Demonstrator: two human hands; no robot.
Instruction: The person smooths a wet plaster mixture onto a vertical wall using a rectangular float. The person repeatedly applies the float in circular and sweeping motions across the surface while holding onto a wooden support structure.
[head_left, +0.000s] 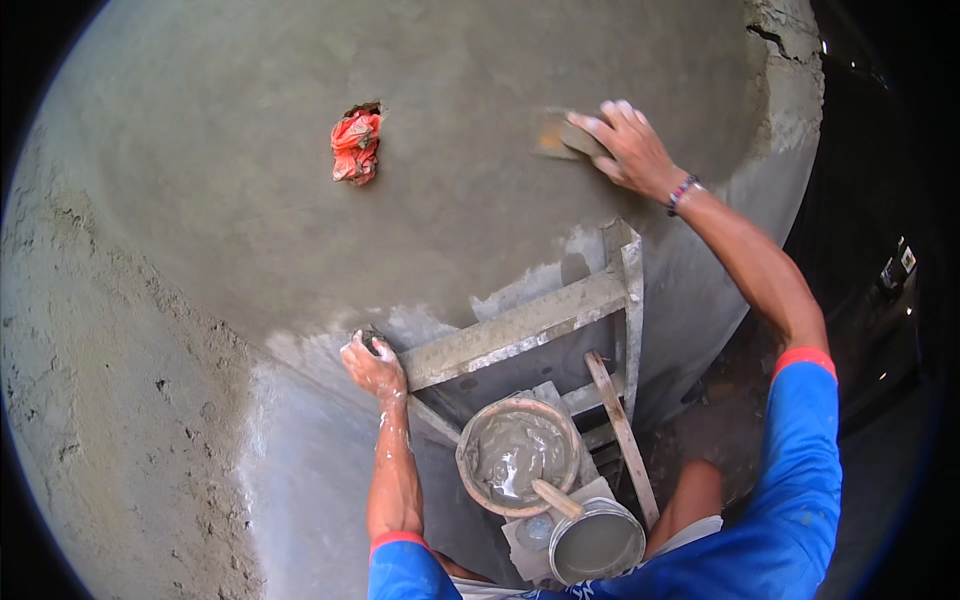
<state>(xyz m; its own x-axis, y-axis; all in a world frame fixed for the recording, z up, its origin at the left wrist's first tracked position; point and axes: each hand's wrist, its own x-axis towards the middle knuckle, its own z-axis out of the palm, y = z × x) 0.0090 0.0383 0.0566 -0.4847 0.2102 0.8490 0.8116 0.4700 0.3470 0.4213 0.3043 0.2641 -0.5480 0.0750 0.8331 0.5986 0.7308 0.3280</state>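
Observation:
My right hand (634, 150) is closed on a flat pad or float (556, 135), blurred, against the wet grey cement wall (450, 160). My left hand (372, 364) is curled at the left end of the wooden ladder's top crosspiece (515, 328), its fingers around something dark that I cannot make out, with white smears on the hand and forearm. Below it a round tub of grey mortar (495, 450) holds a tool with a wooden handle (558, 498). A bucket of grey liquid (596, 547) stands beside the tub.
Crumpled red plastic (355, 145) is stuffed in a hole in the wall. Rougher render (120, 380) curves along the left, and a cracked edge (775, 45) borders dark space at the right. A narrow wooden slat (620, 440) leans beside the tub.

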